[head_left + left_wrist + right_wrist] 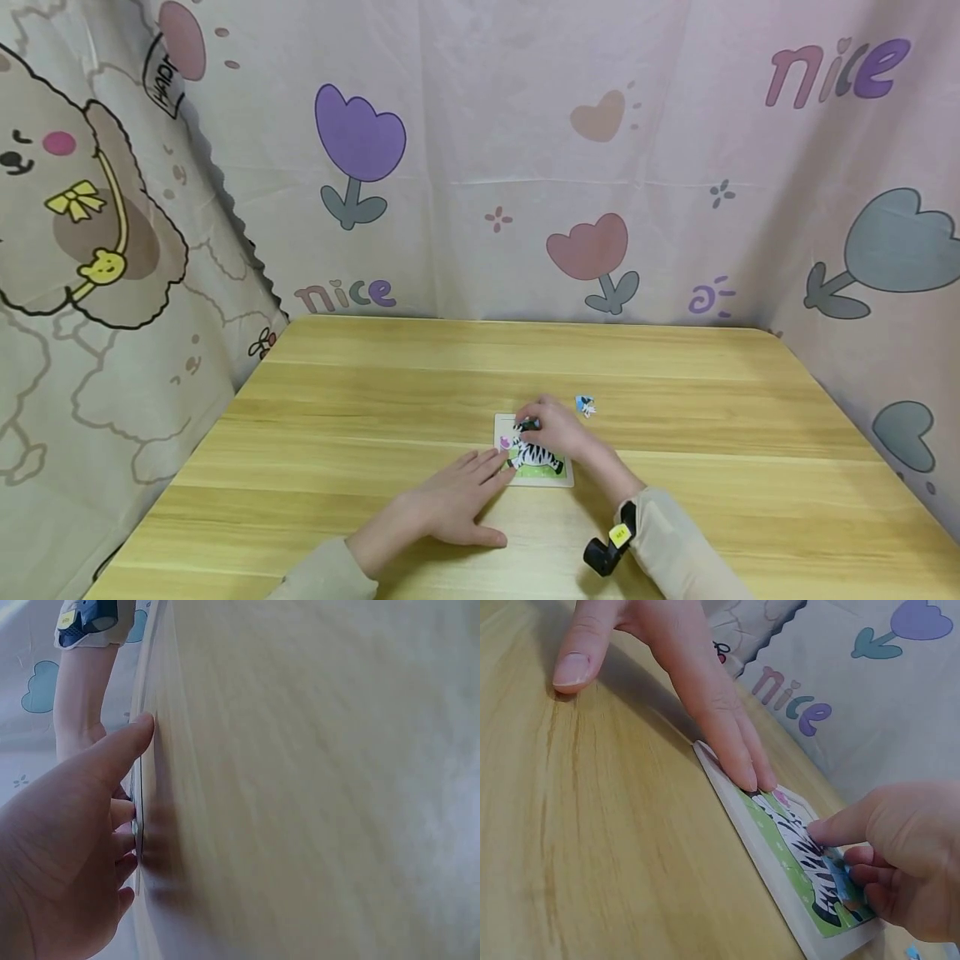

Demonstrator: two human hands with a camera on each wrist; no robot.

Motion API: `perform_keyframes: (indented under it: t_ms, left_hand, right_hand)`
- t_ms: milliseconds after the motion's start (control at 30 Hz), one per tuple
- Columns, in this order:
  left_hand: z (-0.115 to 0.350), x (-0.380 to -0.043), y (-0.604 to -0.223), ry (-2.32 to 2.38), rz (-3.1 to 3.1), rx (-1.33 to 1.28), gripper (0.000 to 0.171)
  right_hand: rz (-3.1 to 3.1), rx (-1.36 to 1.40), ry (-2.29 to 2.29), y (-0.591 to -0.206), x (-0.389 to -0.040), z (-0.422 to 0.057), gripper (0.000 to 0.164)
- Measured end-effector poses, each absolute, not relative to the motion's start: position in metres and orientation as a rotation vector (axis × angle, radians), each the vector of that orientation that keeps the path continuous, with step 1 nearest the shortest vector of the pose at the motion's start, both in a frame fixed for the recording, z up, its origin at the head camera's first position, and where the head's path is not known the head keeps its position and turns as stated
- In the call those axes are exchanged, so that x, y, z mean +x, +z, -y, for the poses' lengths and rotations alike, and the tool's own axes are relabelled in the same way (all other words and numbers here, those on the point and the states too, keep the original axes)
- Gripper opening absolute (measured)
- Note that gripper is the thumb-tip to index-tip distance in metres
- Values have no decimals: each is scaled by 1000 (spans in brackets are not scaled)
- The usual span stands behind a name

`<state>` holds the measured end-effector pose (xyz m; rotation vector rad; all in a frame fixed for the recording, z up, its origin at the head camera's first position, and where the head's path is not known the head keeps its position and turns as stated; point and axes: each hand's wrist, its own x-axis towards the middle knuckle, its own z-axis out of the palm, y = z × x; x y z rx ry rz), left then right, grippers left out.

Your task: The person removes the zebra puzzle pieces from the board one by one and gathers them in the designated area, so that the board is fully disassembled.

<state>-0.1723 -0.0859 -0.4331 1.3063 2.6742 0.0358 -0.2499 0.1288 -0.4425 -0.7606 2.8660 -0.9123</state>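
Observation:
A small zebra jigsaw puzzle [557,478] lies on the table in a white frame, with green grass along its lower part. My left hand [459,498] lies spread with straight fingers, their tips resting on the puzzle's left side. Over the top of the puzzle, my right hand [557,427] has its fingers curled and pinches a puzzle piece at the zebra's head; the hand largely hides this piece. In the right wrist view, the right thumb [847,826] touches the zebra picture. A loose puzzle piece [586,406] in blue, black and white lies just beyond the right hand.
The wooden table [337,392] extends on all sides of the puzzle. Behind it hangs a printed curtain [465,150] with flowers and hearts. A black wrist camera [609,550] is strapped to the right wrist, near the tabletop.

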Motion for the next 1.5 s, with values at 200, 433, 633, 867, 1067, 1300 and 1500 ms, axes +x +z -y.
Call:
perform_keyframes:
  t_ms: [200,433,633,867,1067,1300,1500]
  left_hand:
    - [86,-173,-434,33,-2679,1303,87]
    - [86,-172,-434,47,-2682,1315,86]
    - [87,-172,-434,61,-2684,1325,85]
    - [87,-172,-433,68,-2679,1316,85]
    - [86,-172,-433,75,-2676,1301,85]
    - [86,-172,-434,60,-2692,1328,85]
    - [86,-171,-432,57,-2691,1312,85]
  right_hand:
    - [-2853,-796,-819,-437,-248,-126,20]
    - [-2833,-715,-793,-433,-248,-123,18]
    - [-2803,-688,-828,-434,-248,-124,16]
    - [-2809,-635,-915,-436,-247,-124,22]
    - [-2832,-601,-1015,-442,-249,-125,26]
    - [-2833,-723,-1076,-443,-250,-130,25]
    - [-2772,-711,-1145,-443,-248,-133,22]
